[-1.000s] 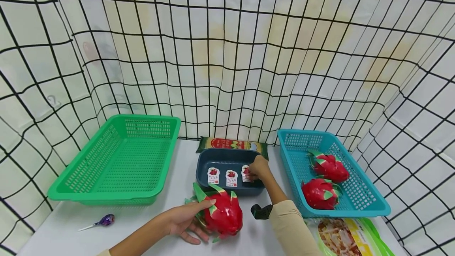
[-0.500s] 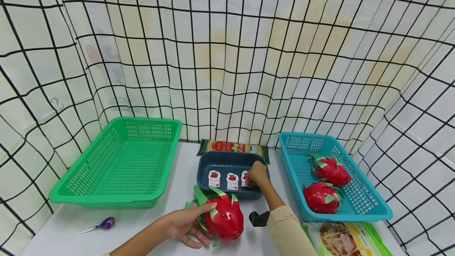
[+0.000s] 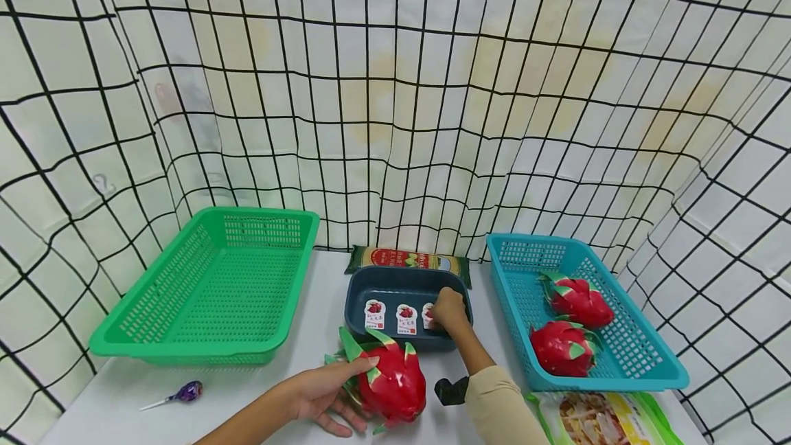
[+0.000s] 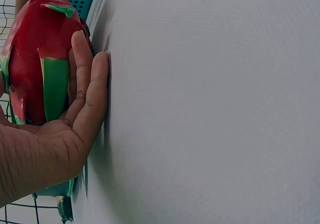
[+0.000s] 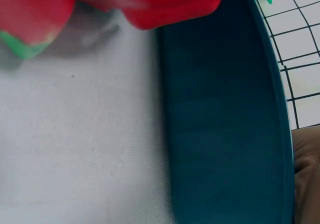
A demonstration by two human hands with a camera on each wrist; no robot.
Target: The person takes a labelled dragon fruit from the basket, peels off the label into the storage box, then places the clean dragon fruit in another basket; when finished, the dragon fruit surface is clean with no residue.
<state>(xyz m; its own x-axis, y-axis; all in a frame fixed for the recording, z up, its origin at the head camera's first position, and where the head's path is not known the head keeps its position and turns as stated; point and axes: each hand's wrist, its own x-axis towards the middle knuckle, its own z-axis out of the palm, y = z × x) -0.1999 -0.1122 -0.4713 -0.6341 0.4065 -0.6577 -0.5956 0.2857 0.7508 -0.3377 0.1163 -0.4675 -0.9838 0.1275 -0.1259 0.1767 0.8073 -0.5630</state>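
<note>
My left hand (image 3: pixel 321 393) grips a large red dragon fruit (image 3: pixel 398 386) with green leaf tips, its thumb over the top. In the left wrist view the fingers (image 4: pixel 97 91) cup the fruit's side, close to the white table. My right hand (image 3: pixel 450 307) reaches into a dark blue tray (image 3: pixel 408 277). Its fingers are curled down at the rightmost label (image 3: pixel 428 316), covering part of it. Two similar white labels with a red fruit print, a left one (image 3: pixel 375 314) and a middle one (image 3: pixel 406 319), lie beside it. In the right wrist view the tray's outer wall (image 5: pixel 225 124) hides the fingertips.
A green basket (image 3: pixel 247 280) stands at left, with a lollipop (image 3: pixel 187 392) in front. At right, a blue basket (image 3: pixel 516 307) holds two dragon fruits (image 3: pixel 581 303). A green bag (image 3: pixel 599 417) lies before it. Behind the tray is a pasta packet (image 3: pixel 410 257); black netting surrounds the table.
The view has tilted slightly, so everything sits a little lower in frame. Both hands keep their places; slightly less of the right label shows beside the right fingers.
</note>
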